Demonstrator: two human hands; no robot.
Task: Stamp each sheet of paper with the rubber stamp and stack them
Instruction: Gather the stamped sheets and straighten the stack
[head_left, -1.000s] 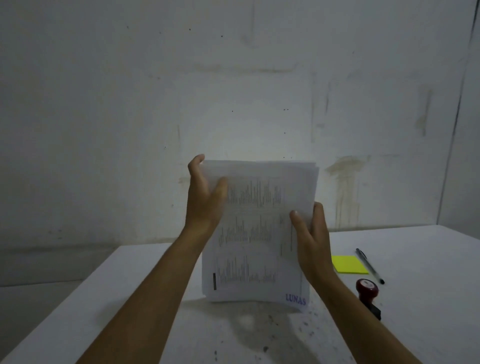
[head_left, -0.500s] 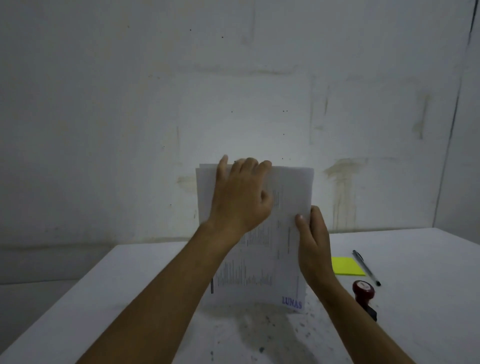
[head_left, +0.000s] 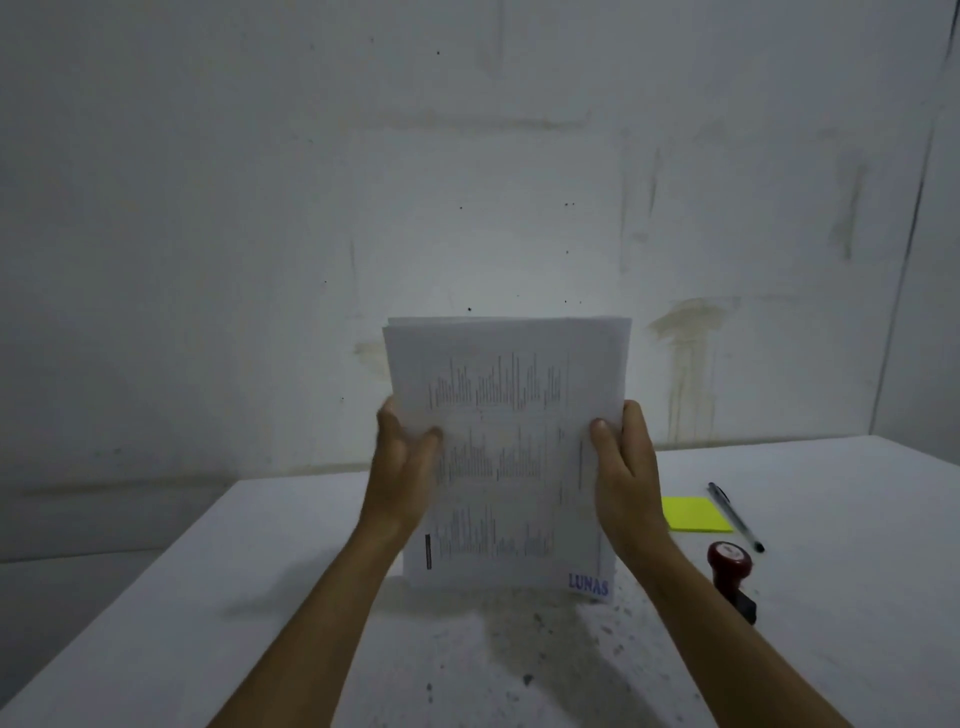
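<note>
Left hand (head_left: 402, 470) grips the left edge of an upright stack of printed sheets (head_left: 509, 452), thumb in front; the stack stands over the white table (head_left: 208, 613), its front sheet stamped "LUNAS" in blue at lower right. Right hand (head_left: 626, 475) clasps the right edge. Rubber stamp (head_left: 730, 569) lies just beside the right forearm.

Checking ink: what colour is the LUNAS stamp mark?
Blue, on the top sheet's lower right corner; head view.
</note>
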